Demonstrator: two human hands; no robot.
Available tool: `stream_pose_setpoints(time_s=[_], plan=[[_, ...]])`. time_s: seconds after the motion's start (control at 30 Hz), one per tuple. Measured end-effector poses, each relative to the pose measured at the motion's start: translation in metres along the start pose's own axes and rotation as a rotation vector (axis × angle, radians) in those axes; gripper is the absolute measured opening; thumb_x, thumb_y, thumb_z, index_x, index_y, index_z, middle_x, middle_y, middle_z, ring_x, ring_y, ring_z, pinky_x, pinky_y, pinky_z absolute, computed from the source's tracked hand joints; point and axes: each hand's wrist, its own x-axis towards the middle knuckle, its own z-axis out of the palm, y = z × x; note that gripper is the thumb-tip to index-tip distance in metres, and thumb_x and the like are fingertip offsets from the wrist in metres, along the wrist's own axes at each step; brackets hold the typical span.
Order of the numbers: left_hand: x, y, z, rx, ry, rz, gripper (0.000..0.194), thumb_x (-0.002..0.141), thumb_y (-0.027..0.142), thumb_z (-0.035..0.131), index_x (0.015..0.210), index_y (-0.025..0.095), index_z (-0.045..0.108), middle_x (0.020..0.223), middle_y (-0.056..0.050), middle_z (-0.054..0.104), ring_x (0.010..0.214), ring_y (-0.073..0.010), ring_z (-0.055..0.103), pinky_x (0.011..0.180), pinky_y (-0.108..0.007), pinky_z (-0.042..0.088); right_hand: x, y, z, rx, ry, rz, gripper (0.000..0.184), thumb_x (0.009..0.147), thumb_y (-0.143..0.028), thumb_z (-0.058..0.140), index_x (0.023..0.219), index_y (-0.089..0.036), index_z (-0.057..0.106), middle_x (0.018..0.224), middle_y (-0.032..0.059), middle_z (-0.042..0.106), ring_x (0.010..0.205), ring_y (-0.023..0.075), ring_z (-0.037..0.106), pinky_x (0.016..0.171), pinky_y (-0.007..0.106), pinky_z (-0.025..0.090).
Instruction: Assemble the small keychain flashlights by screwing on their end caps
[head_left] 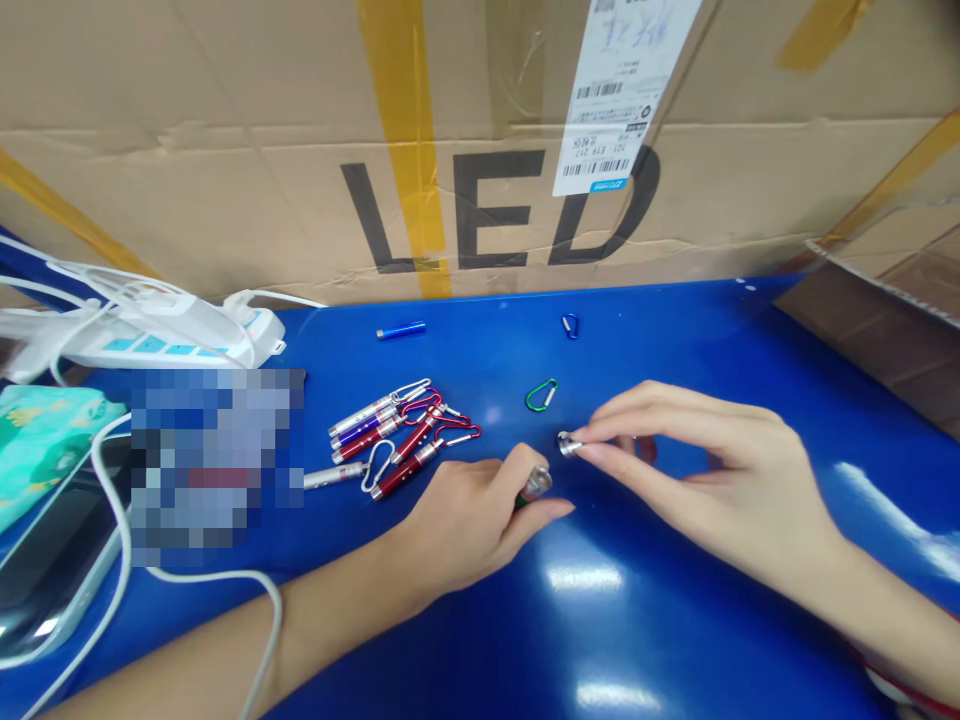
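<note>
My left hand (pixel 476 515) is wrapped round a small penlight (pixel 537 484); only its silver end and a sliver of green body show. Between the thumb and index finger of my right hand (pixel 712 475) is a small silver metal cap (pixel 568 445), held apart from the penlight. A green carabiner (pixel 541 396) lies just beyond my hands, with a blue carabiner (pixel 570 326) farther back. To the left of my left hand is a pile of red, silver and purple penlights (pixel 409 470) with carabiners attached. A blue penlight tube (pixel 401 330) rests alone behind them.
A large cardboard box (pixel 262 200) marked LED stands along the back of the blue table (pixel 675 340). On the left are a white power strip (pixel 180 335), a phone (pixel 60 550) and a green packet (pixel 45 440). A white cable (pixel 217 576) crosses above my left forearm.
</note>
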Motion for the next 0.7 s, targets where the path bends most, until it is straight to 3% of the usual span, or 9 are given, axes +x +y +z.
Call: stream_pose_setpoints(time_s=[0.3,0.47,0.7], plan=[[-0.0010,-0.0030,0.0023,0.052,-0.032,0.042,0.040,0.103,0.043,0.025,0.079,0.016,0.043,0.058,0.004,0.050,0.046,-0.0089,0.048,0.044,-0.019,0.035,0.0006,-0.0008,0.0031,0.136,-0.095,0.059,0.004,0.078,-0.020,0.069,0.075,-0.020,0.071,0.071,-0.0002,0.070,0.053,0.0078,0.056,0.049,0.020,0.046],[-0.0015,-0.0039,0.0023,0.035,-0.052,0.009,0.041,0.102,0.044,0.026,0.088,0.014,0.050,0.063,0.002,0.055,0.049,-0.0088,0.052,0.047,-0.018,0.038,0.0006,-0.0017,-0.0008,0.134,-0.141,0.074,0.006,0.078,-0.024,0.069,0.074,-0.020,0.072,0.070,-0.0007,0.069,0.054,0.0076,0.056,0.049,0.020,0.044],[-0.0010,-0.0026,0.0024,0.043,0.038,0.026,0.040,0.101,0.042,0.035,0.084,0.013,0.057,0.056,0.004,0.051,0.045,-0.0080,0.047,0.045,-0.019,0.034,0.0040,0.0040,-0.0046,0.146,-0.277,0.282,0.014,0.076,-0.035,0.069,0.069,-0.024,0.074,0.065,-0.0008,0.069,0.055,0.0106,0.055,0.048,0.024,0.040]])
